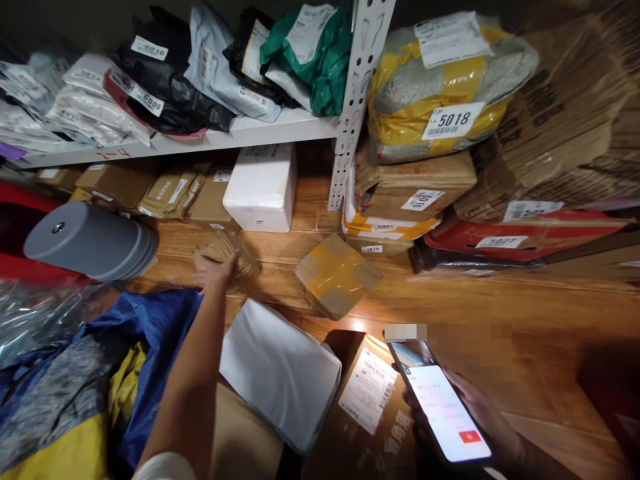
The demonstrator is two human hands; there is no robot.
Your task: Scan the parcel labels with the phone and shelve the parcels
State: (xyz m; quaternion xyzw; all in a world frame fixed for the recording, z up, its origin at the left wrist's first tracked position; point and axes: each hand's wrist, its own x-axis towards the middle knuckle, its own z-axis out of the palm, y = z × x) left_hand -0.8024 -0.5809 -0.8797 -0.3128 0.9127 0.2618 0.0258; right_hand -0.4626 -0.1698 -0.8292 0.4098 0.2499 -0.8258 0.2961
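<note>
At the end of my outstretched arm, my left hand (216,272) is on the near side of a small cardboard box (245,261), fingers and thumb against it. Hand and box are slightly blurred. My right hand (475,407) grips a smartphone (443,407) with its lit screen facing up, showing a red button. Between the hands, a cardboard box crossed with yellow tape (337,273) lies on the wooden floor. Closer to me are a grey-white wrapped parcel (280,367) and a large brown carton (360,440) with a shipping label.
A white metal shelf (280,130) holds several bagged parcels, with a white box (260,190) and cartons beneath. Its perforated post (357,100) stands beside stacked parcels, topped by a yellow-taped bundle (450,87). A grey cylinder (90,240) and blue sacking (145,327) lie left.
</note>
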